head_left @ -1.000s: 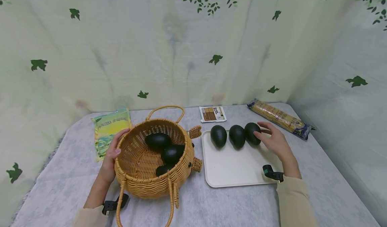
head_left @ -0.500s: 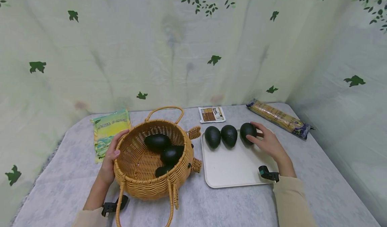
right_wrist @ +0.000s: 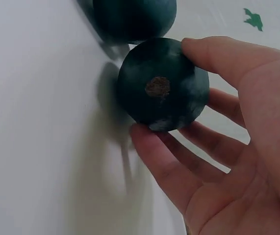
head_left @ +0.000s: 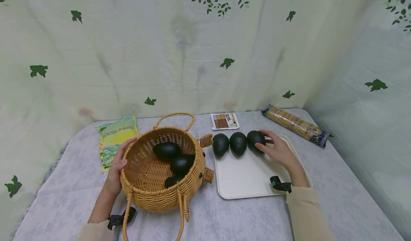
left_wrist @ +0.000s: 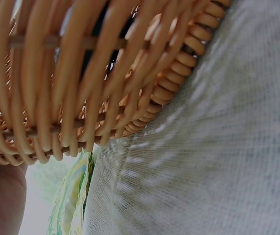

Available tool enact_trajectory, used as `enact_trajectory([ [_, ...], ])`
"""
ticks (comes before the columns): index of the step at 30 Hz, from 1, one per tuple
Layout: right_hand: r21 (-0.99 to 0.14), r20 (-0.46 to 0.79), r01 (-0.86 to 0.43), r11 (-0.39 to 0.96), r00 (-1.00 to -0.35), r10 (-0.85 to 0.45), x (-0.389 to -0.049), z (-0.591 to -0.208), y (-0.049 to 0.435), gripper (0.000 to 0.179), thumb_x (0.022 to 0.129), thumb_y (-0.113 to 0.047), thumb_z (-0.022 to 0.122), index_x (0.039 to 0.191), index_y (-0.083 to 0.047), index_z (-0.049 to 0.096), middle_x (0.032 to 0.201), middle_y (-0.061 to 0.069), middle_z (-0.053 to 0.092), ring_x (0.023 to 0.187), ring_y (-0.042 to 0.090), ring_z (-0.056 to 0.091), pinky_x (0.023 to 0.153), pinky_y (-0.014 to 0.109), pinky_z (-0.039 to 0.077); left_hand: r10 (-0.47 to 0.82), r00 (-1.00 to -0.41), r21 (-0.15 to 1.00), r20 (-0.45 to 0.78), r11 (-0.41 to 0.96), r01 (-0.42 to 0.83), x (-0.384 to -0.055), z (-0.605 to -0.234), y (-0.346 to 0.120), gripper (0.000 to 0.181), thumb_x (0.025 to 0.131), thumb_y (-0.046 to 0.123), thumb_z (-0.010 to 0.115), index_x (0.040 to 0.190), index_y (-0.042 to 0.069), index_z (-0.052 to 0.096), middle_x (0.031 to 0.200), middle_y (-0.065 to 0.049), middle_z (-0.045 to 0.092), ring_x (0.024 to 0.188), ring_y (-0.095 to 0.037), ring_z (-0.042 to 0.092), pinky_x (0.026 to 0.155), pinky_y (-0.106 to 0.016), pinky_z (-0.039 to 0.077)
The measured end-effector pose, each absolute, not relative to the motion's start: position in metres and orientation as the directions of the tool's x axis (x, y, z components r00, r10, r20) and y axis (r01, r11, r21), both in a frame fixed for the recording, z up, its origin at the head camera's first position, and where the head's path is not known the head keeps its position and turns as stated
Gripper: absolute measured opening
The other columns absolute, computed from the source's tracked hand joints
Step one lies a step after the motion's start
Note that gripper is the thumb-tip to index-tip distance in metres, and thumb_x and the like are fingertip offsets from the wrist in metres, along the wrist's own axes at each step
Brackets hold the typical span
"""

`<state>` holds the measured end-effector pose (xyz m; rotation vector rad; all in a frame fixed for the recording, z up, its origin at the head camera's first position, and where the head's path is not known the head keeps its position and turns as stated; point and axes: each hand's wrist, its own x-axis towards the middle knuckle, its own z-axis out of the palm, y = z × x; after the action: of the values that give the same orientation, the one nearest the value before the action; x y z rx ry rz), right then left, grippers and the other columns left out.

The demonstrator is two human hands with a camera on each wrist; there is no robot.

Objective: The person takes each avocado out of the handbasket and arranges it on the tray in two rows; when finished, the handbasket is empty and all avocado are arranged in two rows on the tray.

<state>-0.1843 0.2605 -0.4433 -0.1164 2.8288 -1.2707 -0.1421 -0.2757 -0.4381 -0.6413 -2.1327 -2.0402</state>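
Note:
My left hand [head_left: 118, 164] holds the rim of a wicker basket [head_left: 157, 203] with animal-like ears, thumb over the edge. Inside the basket lie several dark green avocados [head_left: 167, 151]. To its right, three more avocados stand in a row along the far end of a white tray [head_left: 247, 184]. Fingers and thumb of my right hand [head_left: 278, 152] grip the rightmost avocado [right_wrist: 162, 85], whose brown stem spot shows in the right wrist view. Beside it is the middle avocado [head_left: 238, 143]; the leftmost avocado [head_left: 220, 145] overlaps the tray's left edge, near a basket ear.
Behind the basket's left side lies a yellow-green packet [head_left: 117, 139]. A small white and brown packet [head_left: 225, 121] is beyond the tray. A long bag of noodles [head_left: 297, 125] rests at the back right. Basket handles [head_left: 183, 212] hang toward the front.
My right hand has moved left with the rightmost avocado. The other two tray avocados have shifted left as well, and the row is close together. My left hand and the basket stay put.

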Motion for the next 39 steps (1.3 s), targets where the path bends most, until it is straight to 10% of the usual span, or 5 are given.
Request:
enact_trajectory([
  [39,-0.775,0.289,-0.347,0.528,-0.938,-0.192,-0.174,-0.360,0.190,0.055,0.097,-0.023,0.073,0.147,-0.012,0.055,0.146,0.012,0.057,0.132,0.035,0.059,0.102,0.046,0.052,0.196,-0.901,0.920,0.388,-0.022,0.392,-0.144,-0.439,-0.276,0.059,0.102,0.020,0.031,0.160,0.007,0.032,0.154,-0.003,0.041,0.138,-0.020,0.042,0.106,-0.020,0.038],
])
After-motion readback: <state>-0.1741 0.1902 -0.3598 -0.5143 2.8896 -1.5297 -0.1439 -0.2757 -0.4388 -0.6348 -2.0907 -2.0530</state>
